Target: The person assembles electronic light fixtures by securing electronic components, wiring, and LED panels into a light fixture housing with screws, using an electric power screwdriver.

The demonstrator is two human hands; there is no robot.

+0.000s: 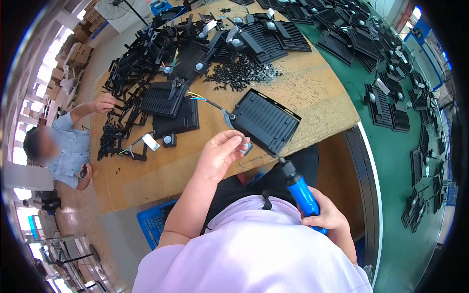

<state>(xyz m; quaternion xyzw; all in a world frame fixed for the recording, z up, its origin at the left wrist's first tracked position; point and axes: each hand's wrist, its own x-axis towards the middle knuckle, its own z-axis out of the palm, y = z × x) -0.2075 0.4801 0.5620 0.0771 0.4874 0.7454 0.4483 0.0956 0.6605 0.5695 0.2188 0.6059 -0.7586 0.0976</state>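
Observation:
My left hand [222,154] is raised near the table's front edge, thumb and forefinger pinched together. Whatever sits between those fingertips is too small to make out. In my right hand [328,213] is a blue electric screwdriver [304,196], its dark tip pointing up and away from me. Just beyond both hands a black finned lamp housing [266,121] lies at an angle on the wooden table [322,115]. A cable with bare-ended coloured wires [198,97] runs out from its left side. The screwdriver's tip is close to the housing's near corner.
Small black screws [239,73] lie heaped behind the housing. Black brackets [146,53] are piled at the far left, near more housings [163,99]. A co-worker [68,146] stands at the left edge, one hand by the brackets. Finished-looking lamps [381,105] cover a green surface [337,83] at right.

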